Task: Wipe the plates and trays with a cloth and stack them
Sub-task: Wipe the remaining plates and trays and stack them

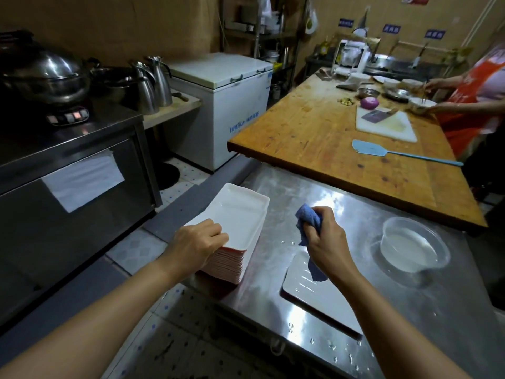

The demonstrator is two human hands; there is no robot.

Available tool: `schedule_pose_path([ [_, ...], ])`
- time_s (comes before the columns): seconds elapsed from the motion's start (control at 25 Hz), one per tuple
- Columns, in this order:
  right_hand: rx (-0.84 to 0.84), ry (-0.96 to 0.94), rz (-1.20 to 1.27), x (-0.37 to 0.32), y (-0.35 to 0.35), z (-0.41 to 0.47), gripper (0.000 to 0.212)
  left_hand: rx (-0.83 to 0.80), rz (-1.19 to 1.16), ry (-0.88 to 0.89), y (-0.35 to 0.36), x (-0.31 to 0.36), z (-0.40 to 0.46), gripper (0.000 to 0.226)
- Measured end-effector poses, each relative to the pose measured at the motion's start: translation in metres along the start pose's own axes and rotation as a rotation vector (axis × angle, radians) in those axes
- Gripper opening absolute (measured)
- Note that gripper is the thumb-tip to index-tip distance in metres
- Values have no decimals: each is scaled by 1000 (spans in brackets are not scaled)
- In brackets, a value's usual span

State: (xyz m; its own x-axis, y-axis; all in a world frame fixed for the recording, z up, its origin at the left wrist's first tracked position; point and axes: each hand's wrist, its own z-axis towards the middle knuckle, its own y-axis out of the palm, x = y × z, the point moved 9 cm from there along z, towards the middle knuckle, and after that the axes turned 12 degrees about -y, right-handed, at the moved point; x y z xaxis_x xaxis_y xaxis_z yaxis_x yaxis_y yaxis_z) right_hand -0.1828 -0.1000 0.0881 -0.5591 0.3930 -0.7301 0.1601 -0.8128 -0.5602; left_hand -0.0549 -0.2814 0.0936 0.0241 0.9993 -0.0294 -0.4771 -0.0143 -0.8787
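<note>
A tall stack of white rectangular trays (240, 214) with pink undersides stands at the left edge of the steel table (410, 310). My left hand (195, 242) rests on the near end of the top tray, fingers curled over its edge. My right hand (325, 239) grips a bunched blue cloth (307, 218) in the air, its tail hanging down. Below it a single white tray (314, 294) lies flat on the steel table with water drops around it.
A clear plastic bowl (412, 246) of water sits to the right on the steel table. Behind is a wooden table (314, 138) with a blue spatula (396, 154) and a cutting board (388, 124); a person in an orange apron (470, 91) works there. A steel cabinet (68, 165) stands left.
</note>
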Motion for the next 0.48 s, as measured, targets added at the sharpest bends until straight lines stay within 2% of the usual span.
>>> schedule_pose_path([
  [0.48, -27, 54, 15, 22, 7, -11, 11, -83, 14, -48, 34, -6, -7, 33],
])
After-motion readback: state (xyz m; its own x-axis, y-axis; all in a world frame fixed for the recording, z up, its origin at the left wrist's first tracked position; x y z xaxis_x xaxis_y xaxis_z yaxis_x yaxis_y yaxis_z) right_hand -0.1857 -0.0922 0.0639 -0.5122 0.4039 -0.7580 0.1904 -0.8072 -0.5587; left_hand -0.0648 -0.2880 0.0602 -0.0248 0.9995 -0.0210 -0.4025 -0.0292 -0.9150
